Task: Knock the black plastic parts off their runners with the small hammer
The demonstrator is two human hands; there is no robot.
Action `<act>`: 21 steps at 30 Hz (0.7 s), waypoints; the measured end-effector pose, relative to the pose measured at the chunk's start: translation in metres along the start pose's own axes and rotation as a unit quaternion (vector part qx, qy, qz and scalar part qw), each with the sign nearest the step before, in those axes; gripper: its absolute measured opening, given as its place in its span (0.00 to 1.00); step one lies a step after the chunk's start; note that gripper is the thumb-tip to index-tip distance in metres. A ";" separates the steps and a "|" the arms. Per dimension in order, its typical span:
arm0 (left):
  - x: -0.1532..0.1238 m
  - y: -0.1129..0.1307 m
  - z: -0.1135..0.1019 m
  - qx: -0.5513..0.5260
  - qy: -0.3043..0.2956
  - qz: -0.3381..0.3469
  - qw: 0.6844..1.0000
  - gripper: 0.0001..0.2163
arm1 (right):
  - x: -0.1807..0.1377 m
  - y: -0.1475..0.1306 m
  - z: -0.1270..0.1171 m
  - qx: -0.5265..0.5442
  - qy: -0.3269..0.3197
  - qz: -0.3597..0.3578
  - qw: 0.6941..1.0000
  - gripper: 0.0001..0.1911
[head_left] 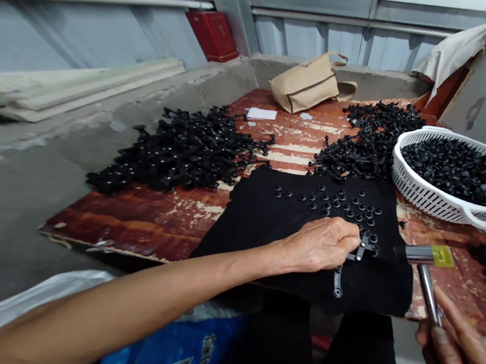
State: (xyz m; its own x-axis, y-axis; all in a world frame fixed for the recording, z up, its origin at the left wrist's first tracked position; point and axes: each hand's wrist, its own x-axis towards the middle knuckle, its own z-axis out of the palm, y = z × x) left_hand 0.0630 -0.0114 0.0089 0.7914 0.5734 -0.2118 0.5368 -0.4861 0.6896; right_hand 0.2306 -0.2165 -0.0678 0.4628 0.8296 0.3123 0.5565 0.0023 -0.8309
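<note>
Your left hand: pinching black plastic piece. Your right hand, 4 o'clock: gripping hammer. Risk: its head sits beside your fingertips; a skewed blow could strike them.

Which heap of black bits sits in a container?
The round pieces at the right: they fill a white basket, while the other heaps lie loose on the board.

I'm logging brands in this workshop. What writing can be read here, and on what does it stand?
No text can be read clearly.
Blue bag: white printed characters, too blurred to read.
Hammer: yellow sticker, nothing legible.
Red box: no legible marking.
</note>
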 end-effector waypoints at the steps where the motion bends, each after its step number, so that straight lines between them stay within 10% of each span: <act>1: 0.000 0.000 0.000 -0.002 0.000 -0.001 1.000 0.12 | -0.001 0.000 0.000 0.004 -0.001 0.009 1.000 0.25; 21: 0.002 -0.005 0.000 -0.004 -0.011 -0.010 1.000 0.11 | -0.003 0.013 0.000 -0.015 -0.063 0.027 0.998 0.26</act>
State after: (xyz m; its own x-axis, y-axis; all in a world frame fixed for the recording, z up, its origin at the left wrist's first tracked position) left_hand 0.0620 -0.0083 0.0049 0.7866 0.5684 -0.2412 0.5507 -0.4691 0.6904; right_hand 0.2362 -0.2192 -0.0800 0.4031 0.8917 0.2058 0.5551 -0.0595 -0.8296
